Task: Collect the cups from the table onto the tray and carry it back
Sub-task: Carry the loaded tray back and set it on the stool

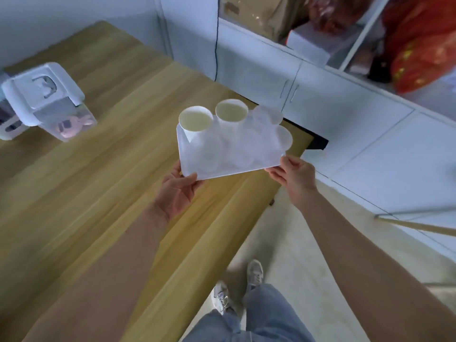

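Far left: clear plastic storage box with white lid, partly cut off by the frame edge, resting on the long wooden table; a pink soft toy showed blurred through its wall.

Centre: left hand gripped the near-left corner of the flat white plastic tray, thumb on top, fingers hidden beneath. Tray was held above the table's end.

On tray: two white paper cups, upright, at the far-left side; beside them several clear plastic cups, outlines faint, number uncertain.

Right: right hand pinched the tray's near-right corner.

Far right: white cabinets; shelf contents blurred.
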